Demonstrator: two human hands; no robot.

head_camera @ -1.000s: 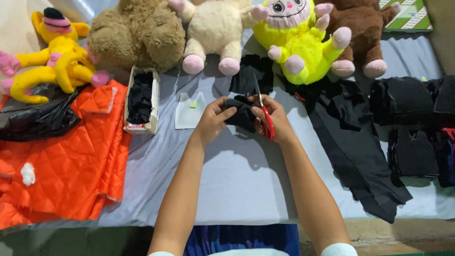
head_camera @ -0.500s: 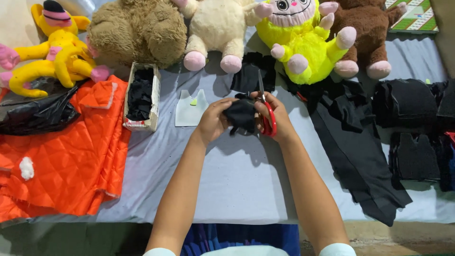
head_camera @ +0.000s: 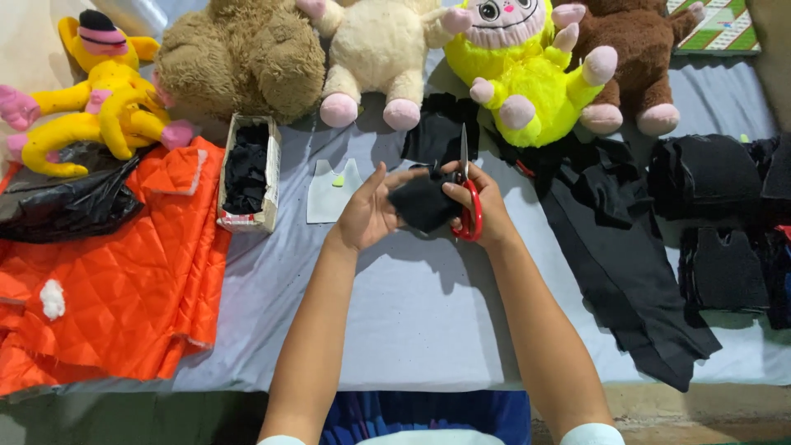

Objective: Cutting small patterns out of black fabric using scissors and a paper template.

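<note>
Above the grey worktop point(head_camera: 428, 313), the left hand point(head_camera: 367, 214) pinches a black fabric piece point(head_camera: 424, 204) between thumb and fingers point(head_camera: 404, 177). The fabric sits between both hands, touching each. The right hand point(head_camera: 482, 206) grips red-handled scissors point(head_camera: 468, 194), fingers closed through the loops, blades pointing up just beside the fabric.

Cloth piece point(head_camera: 422, 206) between both hands; scissors point(head_camera: 468, 198) at its right. Box point(head_camera: 247, 171) left, plush toys point(head_camera: 379, 49) behind, folded fabric point(head_camera: 704, 177) far right.

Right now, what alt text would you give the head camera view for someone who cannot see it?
Two hands work over a grey table: the left hand holds black fabric, the right hand holds red scissors. Plush toys line the far edge.
</note>
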